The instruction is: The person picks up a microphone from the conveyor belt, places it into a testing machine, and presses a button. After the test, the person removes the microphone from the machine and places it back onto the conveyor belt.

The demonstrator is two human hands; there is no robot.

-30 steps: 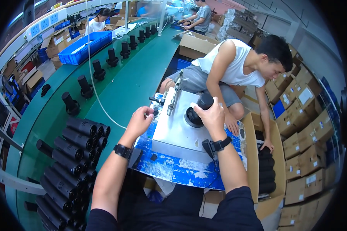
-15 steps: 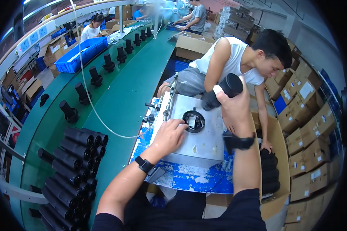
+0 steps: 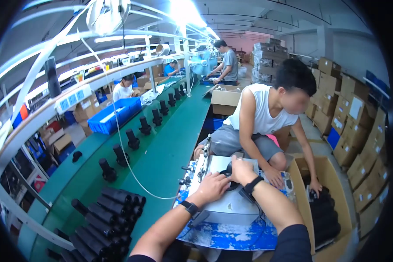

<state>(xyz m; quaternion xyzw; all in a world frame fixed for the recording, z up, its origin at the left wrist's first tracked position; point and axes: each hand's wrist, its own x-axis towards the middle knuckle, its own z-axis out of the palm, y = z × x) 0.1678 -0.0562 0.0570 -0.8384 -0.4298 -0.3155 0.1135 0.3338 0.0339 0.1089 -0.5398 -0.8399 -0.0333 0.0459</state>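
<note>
A metal-topped fixture (image 3: 218, 205) stands in front of me, with a round black ring (image 3: 234, 185) set in its plate. My right hand (image 3: 244, 170) is closed around a black cylinder (image 3: 227, 167) over the ring; the hand hides most of that part, and how deep it sits cannot be seen. My left hand (image 3: 213, 187) lies on the plate, fingers loosely stretched to the ring's left edge. Beside it runs a metal clamp or valve assembly (image 3: 201, 168) along the plate's left side.
Black cylinders (image 3: 102, 222) are piled on the green conveyor (image 3: 159, 150) to my left, beyond them a row of upright black parts (image 3: 132, 139). A blue bin (image 3: 113, 117) sits further off. Across, a co-worker (image 3: 266, 118) reaches into a carton (image 3: 301, 192) of black parts. A thin hose (image 3: 133, 179) hangs over the conveyor.
My right hand has brought the black cylinder down from the air to the ring. My left hand stays by the ring. The view has tilted up, and the co-worker's other hand now rests beside the fixture.
</note>
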